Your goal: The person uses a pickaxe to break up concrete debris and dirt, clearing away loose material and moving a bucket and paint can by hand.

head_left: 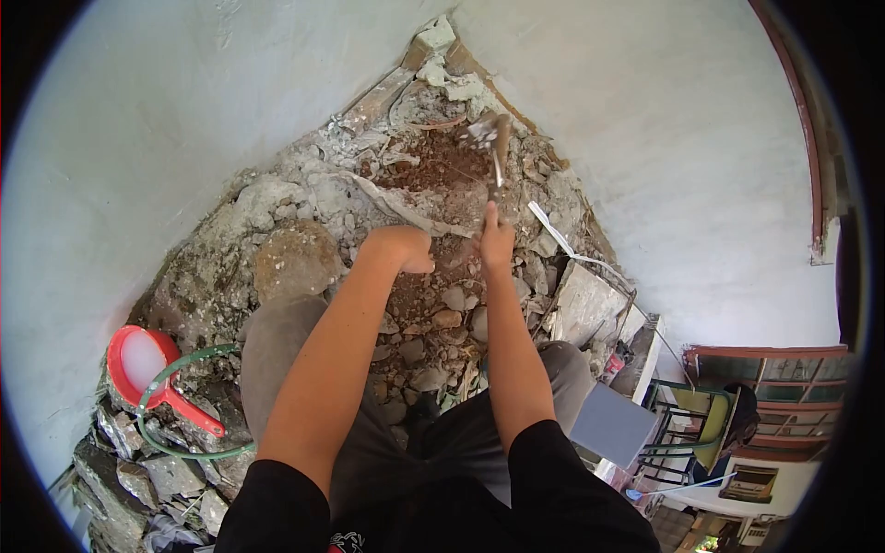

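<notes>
My right hand is closed round the handle of a small tool that looks like a trowel or hammer; its head is blurred above the reddish soil. My left hand is curled, with its fingers turned down and partly hidden, over the rubble just left of the right hand. Whether it holds anything cannot be seen. Broken stones and loose dirt lie below and between my forearms. A large brownish rock sits left of my left hand.
Pale walls meet at a corner ahead. On the left are a red dipper, a green hose and stacked stones. To the right stand a broken slab, a grey panel and a chair.
</notes>
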Action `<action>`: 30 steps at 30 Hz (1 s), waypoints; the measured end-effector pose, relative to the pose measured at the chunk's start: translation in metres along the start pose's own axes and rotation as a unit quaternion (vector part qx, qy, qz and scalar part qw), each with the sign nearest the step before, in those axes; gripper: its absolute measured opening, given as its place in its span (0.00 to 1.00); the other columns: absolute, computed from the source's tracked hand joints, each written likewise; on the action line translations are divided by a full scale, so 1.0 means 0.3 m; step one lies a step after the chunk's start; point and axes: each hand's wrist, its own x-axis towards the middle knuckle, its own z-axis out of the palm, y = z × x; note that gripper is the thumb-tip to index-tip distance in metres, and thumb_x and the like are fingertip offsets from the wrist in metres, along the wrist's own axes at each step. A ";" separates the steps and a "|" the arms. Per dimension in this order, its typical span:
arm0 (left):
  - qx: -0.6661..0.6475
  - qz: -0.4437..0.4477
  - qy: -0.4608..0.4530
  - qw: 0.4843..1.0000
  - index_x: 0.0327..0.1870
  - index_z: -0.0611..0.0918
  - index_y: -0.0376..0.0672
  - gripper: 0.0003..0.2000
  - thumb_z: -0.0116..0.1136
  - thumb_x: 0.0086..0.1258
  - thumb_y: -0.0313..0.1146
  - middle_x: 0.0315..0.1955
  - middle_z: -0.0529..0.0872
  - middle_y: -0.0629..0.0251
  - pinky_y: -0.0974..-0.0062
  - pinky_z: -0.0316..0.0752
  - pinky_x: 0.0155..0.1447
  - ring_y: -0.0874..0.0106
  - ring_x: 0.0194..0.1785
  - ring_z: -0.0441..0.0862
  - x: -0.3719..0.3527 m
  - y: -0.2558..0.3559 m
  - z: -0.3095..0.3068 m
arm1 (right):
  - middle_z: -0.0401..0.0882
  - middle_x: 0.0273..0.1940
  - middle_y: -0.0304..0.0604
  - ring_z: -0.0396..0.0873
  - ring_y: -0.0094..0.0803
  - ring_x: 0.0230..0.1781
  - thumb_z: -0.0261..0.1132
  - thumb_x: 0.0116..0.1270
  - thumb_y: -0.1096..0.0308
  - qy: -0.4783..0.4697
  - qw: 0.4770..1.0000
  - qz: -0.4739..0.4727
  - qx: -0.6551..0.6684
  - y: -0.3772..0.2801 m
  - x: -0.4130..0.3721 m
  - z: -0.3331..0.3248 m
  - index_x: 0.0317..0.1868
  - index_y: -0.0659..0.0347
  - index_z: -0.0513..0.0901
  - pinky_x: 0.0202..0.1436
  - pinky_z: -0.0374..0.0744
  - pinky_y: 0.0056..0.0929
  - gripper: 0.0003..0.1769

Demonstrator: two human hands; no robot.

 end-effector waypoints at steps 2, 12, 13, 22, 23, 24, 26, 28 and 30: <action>0.001 -0.001 0.004 1.000 0.51 0.82 0.40 0.22 0.56 0.60 0.44 0.50 0.84 0.56 0.62 0.78 0.54 0.60 0.51 0.83 -0.005 0.008 -0.005 | 0.61 0.14 0.32 0.60 0.21 0.09 0.55 0.73 0.48 0.062 0.993 -0.104 -0.012 -0.132 0.028 0.005 0.25 0.57 0.66 0.12 0.58 0.24 0.24; -0.007 0.034 0.074 0.997 0.41 0.84 0.39 0.18 0.55 0.62 0.45 0.37 0.85 0.55 0.60 0.77 0.46 0.59 0.41 0.83 -0.054 -0.007 0.025 | 0.61 0.13 0.34 0.59 0.20 0.08 0.47 0.77 0.51 0.159 0.907 -0.368 0.128 -0.443 0.132 0.002 0.32 0.60 0.65 0.10 0.57 0.22 0.21; -0.003 0.032 0.090 0.995 0.40 0.84 0.39 0.17 0.55 0.62 0.45 0.37 0.85 0.55 0.60 0.78 0.45 0.59 0.41 0.83 -0.055 -0.015 0.036 | 0.61 0.12 0.34 0.59 0.21 0.08 0.46 0.78 0.51 0.170 0.907 -0.351 0.162 -0.383 0.158 0.026 0.32 0.60 0.63 0.10 0.57 0.22 0.21; 0.005 -0.015 0.014 1.000 0.45 0.83 0.41 0.18 0.57 0.60 0.44 0.43 0.85 0.55 0.61 0.78 0.49 0.59 0.45 0.83 -0.106 -0.031 0.009 | 0.49 0.19 0.31 0.51 0.22 0.15 0.48 0.72 0.37 0.057 0.945 0.167 0.275 0.038 0.231 0.046 0.43 0.57 0.64 0.16 0.52 0.24 0.28; 0.001 -0.010 0.029 1.000 0.40 0.84 0.40 0.17 0.56 0.60 0.44 0.37 0.85 0.55 0.59 0.78 0.44 0.59 0.40 0.83 -0.101 -0.037 0.018 | 0.46 0.20 0.30 0.49 0.22 0.15 0.48 0.72 0.37 0.052 0.946 0.170 0.269 0.034 0.237 0.031 0.49 0.57 0.64 0.17 0.50 0.23 0.29; 0.001 -0.008 0.027 1.000 0.40 0.84 0.40 0.17 0.56 0.60 0.44 0.37 0.85 0.55 0.59 0.78 0.44 0.59 0.40 0.83 -0.094 -0.044 0.026 | 0.47 0.20 0.30 0.50 0.22 0.15 0.48 0.71 0.37 0.034 0.940 0.194 0.278 0.021 0.243 0.013 0.52 0.55 0.62 0.17 0.50 0.23 0.29; -0.003 0.002 0.036 0.999 0.44 0.83 0.40 0.18 0.56 0.61 0.44 0.39 0.85 0.55 0.60 0.77 0.47 0.60 0.43 0.83 -0.078 -0.053 0.033 | 0.47 0.19 0.30 0.50 0.22 0.15 0.48 0.71 0.37 0.043 0.948 0.183 0.257 0.013 0.247 -0.001 0.51 0.54 0.63 0.17 0.50 0.23 0.28; -0.002 0.010 0.037 0.999 0.46 0.82 0.40 0.19 0.56 0.61 0.45 0.40 0.85 0.55 0.60 0.77 0.48 0.60 0.44 0.82 -0.081 -0.052 0.030 | 0.46 0.19 0.30 0.49 0.21 0.15 0.48 0.71 0.37 0.045 0.956 0.170 0.236 -0.015 0.235 0.005 0.51 0.54 0.63 0.17 0.50 0.23 0.28; -0.003 0.016 0.037 0.999 0.47 0.81 0.40 0.19 0.55 0.62 0.45 0.41 0.85 0.55 0.60 0.76 0.49 0.60 0.45 0.82 -0.085 -0.050 0.020 | 0.46 0.19 0.29 0.49 0.22 0.14 0.49 0.71 0.37 0.029 0.960 0.183 0.211 -0.025 0.208 -0.002 0.49 0.52 0.63 0.16 0.51 0.23 0.26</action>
